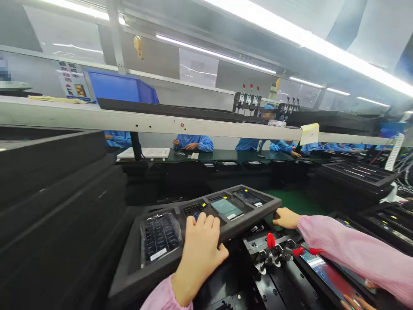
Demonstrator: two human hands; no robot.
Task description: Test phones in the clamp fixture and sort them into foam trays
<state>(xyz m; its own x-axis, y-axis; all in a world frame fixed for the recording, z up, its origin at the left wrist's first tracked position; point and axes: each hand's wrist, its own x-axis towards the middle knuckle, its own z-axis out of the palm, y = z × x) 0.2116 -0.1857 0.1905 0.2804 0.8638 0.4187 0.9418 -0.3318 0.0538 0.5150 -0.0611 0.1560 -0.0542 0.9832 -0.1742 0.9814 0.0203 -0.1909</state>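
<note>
Both my hands are on a dark foam tray (pixel 127 277) with several compartments holding flat phone-sized panels. My left hand (pixel 200 254) lies over the tray's near rim, its fingers reaching a dark panel (pixel 193 211). My right hand (pixel 286 218) grips the tray's right corner, with a pink sleeve behind it. A panel in clear plastic (pixel 159 237) fills the left compartment, beyond my left hand's reach. A green-tinted panel (pixel 226 209) and another dark panel (pixel 248 198) sit further along.
Red-handled toggle clamps (pixel 271 254) stand on a black fixture below the tray. Tall stacks of black trays (pixel 48 193) rise at left, with more at right (pixel 355 176). Another person's fingers (pixel 355 302) show at bottom right. Co-workers in blue gowns (pixel 193 143) sit at a far bench.
</note>
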